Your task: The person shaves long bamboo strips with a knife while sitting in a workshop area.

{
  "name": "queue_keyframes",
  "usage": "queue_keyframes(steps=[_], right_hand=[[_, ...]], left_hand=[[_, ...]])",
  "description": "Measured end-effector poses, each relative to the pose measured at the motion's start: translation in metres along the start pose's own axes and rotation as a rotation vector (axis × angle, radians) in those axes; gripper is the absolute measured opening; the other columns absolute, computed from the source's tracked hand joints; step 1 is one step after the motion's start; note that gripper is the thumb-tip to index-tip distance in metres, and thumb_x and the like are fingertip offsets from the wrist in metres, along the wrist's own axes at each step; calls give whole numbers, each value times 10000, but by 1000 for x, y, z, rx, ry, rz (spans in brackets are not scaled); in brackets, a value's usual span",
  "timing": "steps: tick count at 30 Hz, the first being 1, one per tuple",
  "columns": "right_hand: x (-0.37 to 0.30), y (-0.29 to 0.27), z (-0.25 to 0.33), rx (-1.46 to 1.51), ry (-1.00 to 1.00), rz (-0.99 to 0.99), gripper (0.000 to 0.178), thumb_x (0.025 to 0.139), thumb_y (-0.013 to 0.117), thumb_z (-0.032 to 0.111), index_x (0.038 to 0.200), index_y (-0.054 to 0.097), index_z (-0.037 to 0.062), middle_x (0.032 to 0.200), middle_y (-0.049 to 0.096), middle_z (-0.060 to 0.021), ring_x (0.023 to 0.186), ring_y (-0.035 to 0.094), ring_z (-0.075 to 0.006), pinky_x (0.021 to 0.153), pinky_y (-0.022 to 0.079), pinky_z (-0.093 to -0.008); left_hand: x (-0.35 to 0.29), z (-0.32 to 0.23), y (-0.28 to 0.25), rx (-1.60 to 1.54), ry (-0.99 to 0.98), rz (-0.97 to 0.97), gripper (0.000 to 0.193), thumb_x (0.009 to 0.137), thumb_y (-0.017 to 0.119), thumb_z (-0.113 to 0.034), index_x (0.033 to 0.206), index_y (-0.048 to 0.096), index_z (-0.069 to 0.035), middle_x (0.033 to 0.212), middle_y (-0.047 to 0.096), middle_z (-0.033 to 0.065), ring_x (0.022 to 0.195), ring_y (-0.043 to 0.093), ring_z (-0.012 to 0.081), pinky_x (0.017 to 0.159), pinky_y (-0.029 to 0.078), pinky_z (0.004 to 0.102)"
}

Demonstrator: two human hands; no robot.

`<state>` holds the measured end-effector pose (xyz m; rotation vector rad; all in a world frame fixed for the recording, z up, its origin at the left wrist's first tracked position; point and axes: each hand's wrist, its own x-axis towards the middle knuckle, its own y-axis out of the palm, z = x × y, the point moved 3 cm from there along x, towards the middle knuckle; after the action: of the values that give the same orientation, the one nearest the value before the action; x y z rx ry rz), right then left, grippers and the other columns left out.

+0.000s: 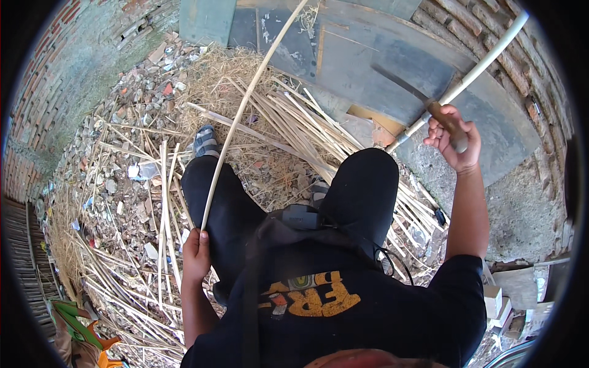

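A long, thin, pale bamboo strip (238,116) rises from my left hand (196,254), whose fingers are wrapped round its lower end beside my left knee. The strip leans to the right and runs out past the top of the view. At the right, my raised right hand (459,144) grips the brown wooden handle of a knife (446,122). Its dark, narrow blade points up and to the left, away from the bamboo strip. Some fingers of that hand look loosely curled under the handle.
A pale pole (485,64) leans behind the knife, by dark boards (374,58). Many split strips (300,126) lie across rubble and straw shavings (227,67). Brick walls (67,80) stand at left and right. White blocks (494,300) lie at lower right, an orange-green bag (80,331) lower left.
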<state>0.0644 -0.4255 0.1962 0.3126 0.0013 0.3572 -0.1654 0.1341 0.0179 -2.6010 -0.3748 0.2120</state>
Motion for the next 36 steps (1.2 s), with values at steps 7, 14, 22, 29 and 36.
queue_keyframes(steps=[7,14,22,29,36], right_hand=[[-25,-27,-11,-474,218,-227,663,840,725,194,1436,442,125,1096,656,-106,989,674,-220,836,545,-370],[-45,-59,-57,-681,255,-436,537,932,731,298,1391,501,142,1230,618,-79,1016,663,-164,744,554,-312],[-49,-98,-50,-1132,-138,-704,453,857,807,357,1152,702,29,1077,675,-82,943,660,-183,858,525,-319],[-40,-95,-18,-358,-255,-688,401,960,703,305,1156,528,2,840,601,-83,727,629,-186,686,546,-338],[-53,-88,-26,-591,-37,-738,544,996,554,561,1087,541,25,787,577,-50,680,595,-150,661,496,-301]], left_hand=[[2,9,-1,-56,-38,10,354,1091,470,-305,859,522,-43,673,425,-33,661,375,69,578,342,276],[1,7,-1,-81,-40,-2,347,1092,468,-315,891,550,-44,685,426,-51,669,365,56,582,331,258],[5,13,0,-136,-66,75,353,1094,462,-332,875,517,-61,696,400,-70,674,349,51,587,312,243],[2,29,2,-282,-97,45,347,1095,462,-357,909,514,-69,776,430,-78,725,354,40,624,299,215],[7,36,-2,-278,-69,83,332,1091,460,-377,936,553,-99,712,477,-92,599,365,2,523,257,207]])
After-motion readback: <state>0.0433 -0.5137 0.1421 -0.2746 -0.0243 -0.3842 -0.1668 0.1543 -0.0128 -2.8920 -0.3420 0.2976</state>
